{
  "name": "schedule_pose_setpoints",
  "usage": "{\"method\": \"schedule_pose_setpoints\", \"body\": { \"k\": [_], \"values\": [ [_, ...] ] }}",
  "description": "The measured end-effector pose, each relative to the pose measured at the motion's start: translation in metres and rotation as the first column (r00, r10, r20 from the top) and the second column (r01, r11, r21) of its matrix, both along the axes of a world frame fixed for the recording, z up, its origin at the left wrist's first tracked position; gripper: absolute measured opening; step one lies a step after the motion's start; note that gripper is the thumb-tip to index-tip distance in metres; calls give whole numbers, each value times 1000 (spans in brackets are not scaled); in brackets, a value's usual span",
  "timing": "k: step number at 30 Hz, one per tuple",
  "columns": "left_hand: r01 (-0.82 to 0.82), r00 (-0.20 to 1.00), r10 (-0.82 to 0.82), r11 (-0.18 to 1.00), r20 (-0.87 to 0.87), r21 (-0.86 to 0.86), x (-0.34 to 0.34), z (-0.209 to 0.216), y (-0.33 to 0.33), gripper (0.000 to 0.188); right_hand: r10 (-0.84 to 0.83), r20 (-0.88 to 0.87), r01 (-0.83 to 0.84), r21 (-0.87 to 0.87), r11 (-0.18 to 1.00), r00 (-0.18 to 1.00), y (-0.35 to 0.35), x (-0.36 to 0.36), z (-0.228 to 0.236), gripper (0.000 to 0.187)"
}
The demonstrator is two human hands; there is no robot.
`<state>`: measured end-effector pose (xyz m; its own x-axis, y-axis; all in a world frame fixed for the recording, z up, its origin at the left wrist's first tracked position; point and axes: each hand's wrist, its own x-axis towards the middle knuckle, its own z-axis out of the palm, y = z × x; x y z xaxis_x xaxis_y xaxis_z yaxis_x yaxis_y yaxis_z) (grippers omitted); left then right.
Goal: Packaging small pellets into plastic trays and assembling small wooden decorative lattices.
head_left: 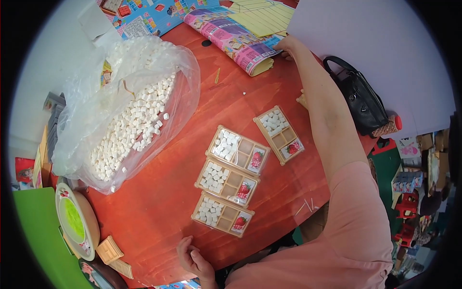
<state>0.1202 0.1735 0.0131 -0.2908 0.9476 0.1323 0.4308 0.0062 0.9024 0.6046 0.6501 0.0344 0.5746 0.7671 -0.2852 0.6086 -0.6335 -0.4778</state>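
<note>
My right arm [327,106] reaches across the table to a stack of folded, printed packaging sheets [231,41]. My right hand [290,46] is at their right end, fingers closed on the edge and partly hidden. At the near table edge my left hand [193,257] rests with loosely bent fingers, holding nothing. Just beyond it three divided trays [225,215] form a column. Each holds white marshmallow-like cubes [214,177] and a small packet with a strawberry picture [245,189]. A fourth filled tray [279,136] lies apart, tilted, to their right.
A large clear bag [187,82] of white cubes covers the table's left side. A bowl with green contents [74,219] stands near left, beside some tan trays [109,249]. On the right is a black handbag [361,98]. Several thin white sticks [308,206] lie near the right edge.
</note>
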Motion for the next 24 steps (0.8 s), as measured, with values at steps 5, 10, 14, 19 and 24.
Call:
{"method": "schedule_pose_setpoints", "body": {
  "k": [5,10,14,19,24],
  "values": [
    [-4,1000,4,1000,-23,1,1,6,-1,29,-222,-269,248,66,967,937,18,0,-27,35],
    [23,1000,-22,1000,-7,21,2,0,3,28,-431,-343,550,483,681,834,26,30,-64,30],
    [-7,1000,7,1000,-30,-4,-3,6,-2,28,-424,-718,782,271,561,553,-9,-52,-14,27],
    [11,1000,-11,1000,9,18,2,4,1,28,-246,-796,765,369,528,553,-5,-33,-4,21],
    [-35,999,35,999,34,-18,1,5,2,28,-134,-820,631,313,710,557,-8,-52,-11,22]
  ]
}}
